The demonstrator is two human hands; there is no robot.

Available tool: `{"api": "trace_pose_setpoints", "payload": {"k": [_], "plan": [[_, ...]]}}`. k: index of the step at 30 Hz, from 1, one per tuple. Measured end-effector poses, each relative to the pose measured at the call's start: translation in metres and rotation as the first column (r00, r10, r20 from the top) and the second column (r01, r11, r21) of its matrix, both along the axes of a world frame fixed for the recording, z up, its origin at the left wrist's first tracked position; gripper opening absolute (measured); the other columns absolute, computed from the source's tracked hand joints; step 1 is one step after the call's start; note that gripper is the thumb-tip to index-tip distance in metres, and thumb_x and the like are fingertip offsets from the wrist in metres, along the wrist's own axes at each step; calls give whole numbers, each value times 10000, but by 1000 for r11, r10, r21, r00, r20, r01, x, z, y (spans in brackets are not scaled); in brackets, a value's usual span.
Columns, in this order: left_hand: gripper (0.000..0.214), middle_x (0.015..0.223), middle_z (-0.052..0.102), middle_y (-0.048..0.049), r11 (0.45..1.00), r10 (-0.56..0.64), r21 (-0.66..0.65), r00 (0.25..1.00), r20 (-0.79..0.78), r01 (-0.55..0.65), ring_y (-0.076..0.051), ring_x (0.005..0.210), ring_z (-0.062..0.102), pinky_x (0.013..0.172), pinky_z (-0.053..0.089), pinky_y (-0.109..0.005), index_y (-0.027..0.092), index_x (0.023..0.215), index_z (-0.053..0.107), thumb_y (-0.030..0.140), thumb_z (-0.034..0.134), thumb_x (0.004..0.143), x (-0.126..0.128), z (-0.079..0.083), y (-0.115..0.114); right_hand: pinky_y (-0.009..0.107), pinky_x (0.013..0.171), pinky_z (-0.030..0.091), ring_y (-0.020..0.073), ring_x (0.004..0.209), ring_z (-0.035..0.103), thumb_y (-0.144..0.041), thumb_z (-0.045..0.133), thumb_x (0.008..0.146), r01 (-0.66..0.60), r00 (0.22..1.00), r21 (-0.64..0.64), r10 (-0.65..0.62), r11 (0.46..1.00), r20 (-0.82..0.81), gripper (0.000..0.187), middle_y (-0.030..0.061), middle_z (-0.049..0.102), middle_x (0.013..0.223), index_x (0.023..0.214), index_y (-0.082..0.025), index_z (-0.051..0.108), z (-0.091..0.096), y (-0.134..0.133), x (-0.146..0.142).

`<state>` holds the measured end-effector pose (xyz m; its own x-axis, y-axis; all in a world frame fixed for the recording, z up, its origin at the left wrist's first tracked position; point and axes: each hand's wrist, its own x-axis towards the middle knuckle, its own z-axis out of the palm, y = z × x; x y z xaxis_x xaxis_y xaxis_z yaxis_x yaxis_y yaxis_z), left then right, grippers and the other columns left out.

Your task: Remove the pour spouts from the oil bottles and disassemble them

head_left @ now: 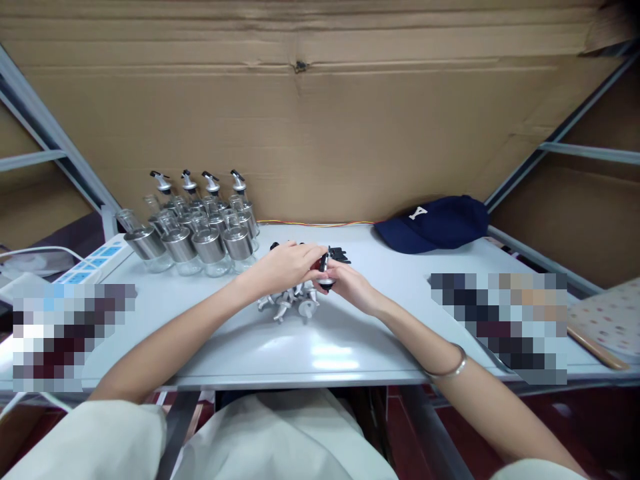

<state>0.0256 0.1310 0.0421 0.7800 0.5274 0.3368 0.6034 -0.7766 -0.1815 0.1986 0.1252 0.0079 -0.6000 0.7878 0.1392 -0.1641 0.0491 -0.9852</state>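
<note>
My left hand [286,265] and my right hand [350,283] meet over the middle of the pale table [310,350], both with fingers closed on one small metal pourer spout [325,270] with a black and red part. Just below them lies a pile of several silver pourer spouts [290,301]. A few small black caps [339,254] lie just behind my hands. To the left stand several glass bottles with steel collars [200,233]; the back row carries fitted spouts.
A navy cap [435,223] lies at the back right. A white power strip [93,263] sits at the left edge. A cardboard wall [320,113] closes the back. Blurred patches cover both table sides. A patterned board [605,320] is far right.
</note>
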Motion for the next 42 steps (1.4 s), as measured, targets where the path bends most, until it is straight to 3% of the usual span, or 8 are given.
{"api": "trace_pose_setpoints", "payload": {"k": [6,11,15,22,30,32,37,42], "plan": [[556,790,661,-80,947,-180,286,979,96,146,-156,721,602,671,348,-278,106,907,538,523,171,938,1,-14,4,290,622,336,133,613,416,-261,332,756,84,968,297,-149,951,203,183,-6,472,613,611,-191,420,1,-10,1],[522,643,608,-18,861,-236,486,965,117,152,-121,552,502,624,303,-285,142,761,518,485,177,957,2,-12,1,280,575,352,125,551,414,-339,277,864,96,966,342,-171,935,196,340,-1,482,581,619,-183,454,0,-19,-4],[530,599,574,-3,854,-191,506,977,92,120,-120,529,455,624,276,-307,157,726,514,452,149,972,4,-11,-3,277,590,376,126,542,417,-341,232,899,126,975,380,-186,916,125,395,4,497,582,630,-186,476,-6,-22,-8],[640,633,575,-39,979,-82,192,994,65,68,-152,581,470,678,269,-355,193,799,562,560,53,923,2,-6,-8,289,596,406,141,556,451,-414,232,907,86,974,424,-165,902,155,431,23,522,606,646,-194,495,-7,-24,-6],[633,611,597,-34,997,-31,71,953,303,10,-125,514,371,722,277,-365,181,649,501,389,-10,959,4,-7,-8,266,567,391,124,524,459,-468,223,921,-69,936,632,-168,772,308,466,20,527,601,696,-188,520,-2,-26,-3],[603,579,571,-21,1000,4,26,949,314,-13,-123,502,347,709,290,-347,177,651,489,385,18,965,6,-3,-10,261,553,382,119,509,455,-458,237,920,-60,926,628,-192,776,325,453,19,534,589,660,-191,493,2,-23,-1],[502,580,503,4,978,175,-172,900,398,-114,-113,521,361,642,304,-286,172,649,458,427,163,965,0,8,0,248,526,353,109,502,457,-452,469,842,38,913,553,-254,832,319,320,-3,547,566,658,-191,487,8,-9,8],[375,534,407,38,860,161,-510,948,276,3,-103,512,360,533,256,-239,176,644,468,434,372,898,-5,4,12,260,570,377,114,566,487,-318,469,855,235,927,523,-352,819,133,130,-11,548,678,852,-197,518,7,0,12]]}}
